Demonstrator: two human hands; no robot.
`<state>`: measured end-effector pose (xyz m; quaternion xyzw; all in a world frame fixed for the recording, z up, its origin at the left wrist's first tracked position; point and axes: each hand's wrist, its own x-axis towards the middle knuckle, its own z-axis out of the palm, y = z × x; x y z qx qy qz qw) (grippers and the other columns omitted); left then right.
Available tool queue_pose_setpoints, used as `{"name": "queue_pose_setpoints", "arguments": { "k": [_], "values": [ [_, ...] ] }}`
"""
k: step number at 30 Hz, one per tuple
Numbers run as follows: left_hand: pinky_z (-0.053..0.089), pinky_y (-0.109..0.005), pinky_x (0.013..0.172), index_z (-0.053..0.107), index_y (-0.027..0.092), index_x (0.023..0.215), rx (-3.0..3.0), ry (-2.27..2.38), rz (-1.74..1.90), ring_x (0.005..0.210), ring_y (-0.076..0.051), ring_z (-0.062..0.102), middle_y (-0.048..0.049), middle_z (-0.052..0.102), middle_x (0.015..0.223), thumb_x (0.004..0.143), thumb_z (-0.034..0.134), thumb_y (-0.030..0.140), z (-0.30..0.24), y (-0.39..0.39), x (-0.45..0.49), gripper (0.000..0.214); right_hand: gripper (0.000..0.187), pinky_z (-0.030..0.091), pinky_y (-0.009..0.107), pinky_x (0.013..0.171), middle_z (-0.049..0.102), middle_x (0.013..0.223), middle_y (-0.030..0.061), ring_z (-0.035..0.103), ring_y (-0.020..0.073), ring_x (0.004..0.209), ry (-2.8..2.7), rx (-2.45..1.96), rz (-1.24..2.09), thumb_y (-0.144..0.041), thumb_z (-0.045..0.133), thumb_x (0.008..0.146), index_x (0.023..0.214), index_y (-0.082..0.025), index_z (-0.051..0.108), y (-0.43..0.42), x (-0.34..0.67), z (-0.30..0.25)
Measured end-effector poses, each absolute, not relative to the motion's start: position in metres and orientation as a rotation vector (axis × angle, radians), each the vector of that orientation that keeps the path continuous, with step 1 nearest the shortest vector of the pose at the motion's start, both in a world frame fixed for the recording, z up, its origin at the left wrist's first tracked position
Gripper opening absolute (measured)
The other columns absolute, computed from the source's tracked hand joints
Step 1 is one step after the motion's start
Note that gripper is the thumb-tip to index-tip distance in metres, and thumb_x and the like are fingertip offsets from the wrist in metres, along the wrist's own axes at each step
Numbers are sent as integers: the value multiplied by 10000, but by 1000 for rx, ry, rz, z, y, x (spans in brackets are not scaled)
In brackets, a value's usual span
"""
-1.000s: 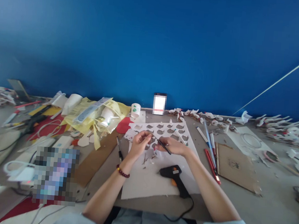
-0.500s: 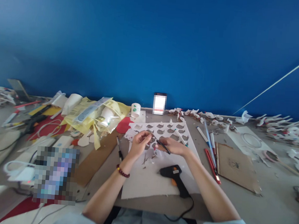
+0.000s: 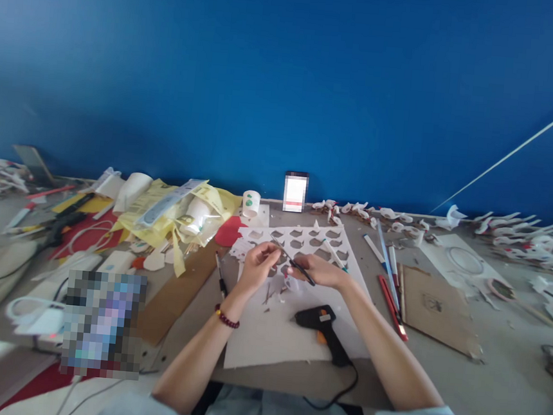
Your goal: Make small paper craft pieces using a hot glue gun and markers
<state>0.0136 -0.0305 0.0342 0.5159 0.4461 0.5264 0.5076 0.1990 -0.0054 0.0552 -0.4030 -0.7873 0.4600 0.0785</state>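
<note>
Slim dark tool — aslant in right-hand grip

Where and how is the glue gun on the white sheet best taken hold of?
By the handle, I would say, coming from the near right: the glue gun lies flat on the sheet, its handle slanting toward the person and right, its nozzle pointing left. Mind the cord at the handle's end.

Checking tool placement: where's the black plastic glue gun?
Head view, right of centre: glue gun lies on the white paper sheet, in frame below the right hand.
</note>
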Motion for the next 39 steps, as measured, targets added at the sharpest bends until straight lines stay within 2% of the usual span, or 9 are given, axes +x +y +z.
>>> {"name": "queue_pose_setpoints", "arguments": {
  "k": [15,30,39],
  "values": [
    [383,-207,511,577,165,661,1172,1095,1281,499,-80,465,37,502,540,706,644,379,34,-31,15,229,354,247,240,501,436,572,-34,362,91,531,-2351,-1217,1391,-468,492,809,623,-168,484,-6,198,58],
    [400,-202,481,590,167,651,1175,1124,1304,492,-83,463,31,509,537,691,658,400,29,-29,14,246,437,233,240,481,340,504,-54,315,84,500,-2293,-1331,1366,-532,514,773,540,-179,407,-9,194,54],
    [402,-203,497,568,168,624,1164,1138,1315,486,-80,460,37,500,513,704,654,396,27,-28,14,257,468,313,244,518,427,483,-28,377,94,481,-2277,-1304,1404,-550,492,788,514,-174,445,-9,192,55]
  ]
}}
